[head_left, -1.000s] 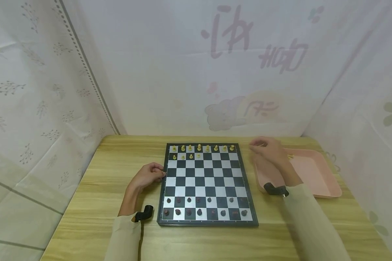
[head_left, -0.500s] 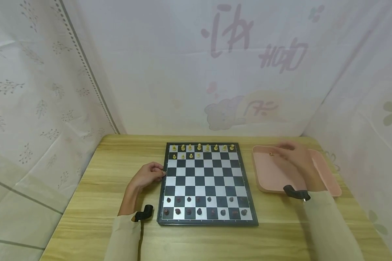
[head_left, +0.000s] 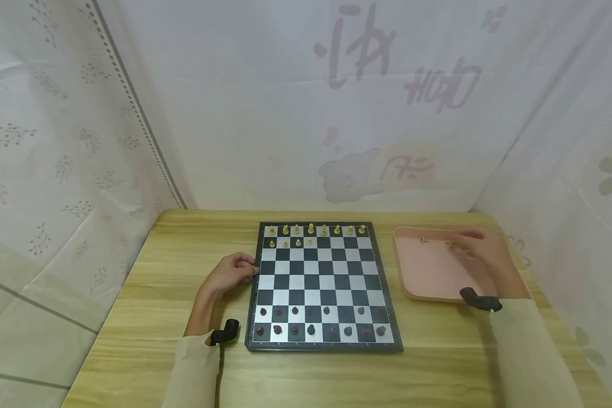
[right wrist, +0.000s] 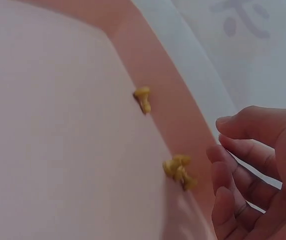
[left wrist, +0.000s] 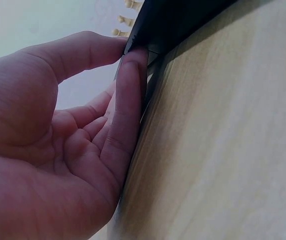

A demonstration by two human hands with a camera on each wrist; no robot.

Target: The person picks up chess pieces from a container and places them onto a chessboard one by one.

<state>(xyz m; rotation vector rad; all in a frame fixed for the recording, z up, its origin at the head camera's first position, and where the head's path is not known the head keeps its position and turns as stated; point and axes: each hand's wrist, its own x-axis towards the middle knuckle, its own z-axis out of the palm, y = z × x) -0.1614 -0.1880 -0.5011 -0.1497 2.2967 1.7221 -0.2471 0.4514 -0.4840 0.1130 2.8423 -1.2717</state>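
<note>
A black-framed chessboard [head_left: 311,282] lies on the table, with pale yellow chess pieces [head_left: 311,229] along its far side and dark ones [head_left: 311,329] along its near side. My left hand [head_left: 230,271] holds the board's left edge; the left wrist view shows the thumb and a bent finger [left wrist: 128,100] pinching the frame. Over the far right of a pink tray [head_left: 425,277] hovers my right hand [head_left: 484,249], fingers loosely bent with nothing between them. Close by its fingertips lies a small cluster of yellow pawns [right wrist: 180,170]. Another yellow pawn [right wrist: 143,99] lies apart along the tray wall.
The wooden table [head_left: 183,238] extends around the board and tray. A pale printed curtain [head_left: 234,141] hangs right behind the table's far edge, with more patterned cloth [head_left: 56,170] at the left. Both wrists carry black camera mounts [head_left: 226,332].
My right hand has moved right, from the tray's left rim across to its far right side, uncovering the yellow pawns in the tray. The left hand has stayed at the board's edge.
</note>
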